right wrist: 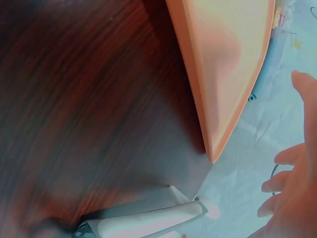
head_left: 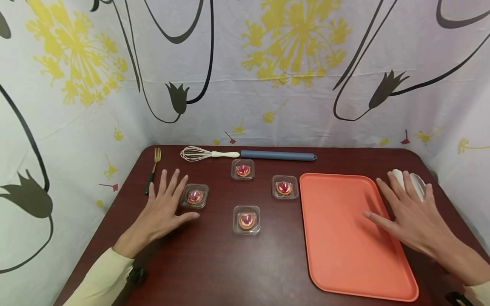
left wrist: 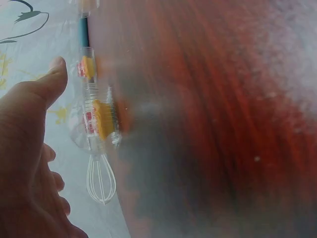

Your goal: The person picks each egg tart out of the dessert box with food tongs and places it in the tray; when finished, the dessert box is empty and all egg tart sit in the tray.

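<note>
My left hand (head_left: 162, 212) is spread with straight fingers over the left of the table, holding nothing. Its fingers are nearest a small tart in a clear plastic box (head_left: 195, 196) and a fork (head_left: 157, 155) with gold tines and dark green handle. Three more boxed tarts sit nearby: at the back (head_left: 243, 169), at centre right (head_left: 285, 187) and in front (head_left: 246, 220). My right hand (head_left: 417, 221), also spread and holding nothing, is over the right edge of an orange tray (head_left: 344, 238). Behind its fingers lies a white object (head_left: 418, 185), partly hidden.
Along the back edge of the dark wooden table (head_left: 214, 272) lie a whisk (head_left: 197, 154) with a white handle and a blue rolling pin (head_left: 278, 155), end to end. A patterned cloth (head_left: 229, 110) hangs around the back and sides.
</note>
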Demonstrator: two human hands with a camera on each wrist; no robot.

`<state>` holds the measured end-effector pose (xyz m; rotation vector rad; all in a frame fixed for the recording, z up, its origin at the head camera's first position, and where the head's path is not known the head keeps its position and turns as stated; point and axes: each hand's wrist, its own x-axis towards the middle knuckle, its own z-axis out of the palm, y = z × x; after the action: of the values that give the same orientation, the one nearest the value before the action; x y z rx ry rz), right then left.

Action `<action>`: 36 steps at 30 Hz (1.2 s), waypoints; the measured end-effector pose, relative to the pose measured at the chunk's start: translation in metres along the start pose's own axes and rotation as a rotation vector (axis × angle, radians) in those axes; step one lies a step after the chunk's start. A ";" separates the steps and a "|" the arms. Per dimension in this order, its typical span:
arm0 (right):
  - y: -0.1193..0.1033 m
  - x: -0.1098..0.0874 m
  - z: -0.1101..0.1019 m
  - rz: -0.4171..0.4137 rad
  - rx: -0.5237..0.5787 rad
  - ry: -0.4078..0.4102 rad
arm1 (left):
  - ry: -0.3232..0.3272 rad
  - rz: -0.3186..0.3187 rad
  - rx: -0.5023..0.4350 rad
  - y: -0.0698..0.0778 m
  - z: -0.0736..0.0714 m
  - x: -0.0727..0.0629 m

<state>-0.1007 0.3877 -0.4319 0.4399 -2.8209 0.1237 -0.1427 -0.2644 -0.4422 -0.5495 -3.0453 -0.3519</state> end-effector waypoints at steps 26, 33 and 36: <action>-0.058 0.038 -0.008 -0.145 0.275 0.169 | 0.136 -0.021 -0.464 0.002 0.013 -0.014; -0.090 0.058 -0.004 -0.231 0.310 0.186 | 0.186 -0.039 -0.529 0.003 0.023 -0.017; -0.103 0.066 -0.003 -0.239 0.309 0.161 | 0.184 -0.027 -0.578 0.003 0.026 -0.015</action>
<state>-0.1283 0.2717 -0.4053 0.7925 -2.5733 0.5243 -0.1270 -0.2611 -0.4674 -0.4544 -2.7472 -1.2256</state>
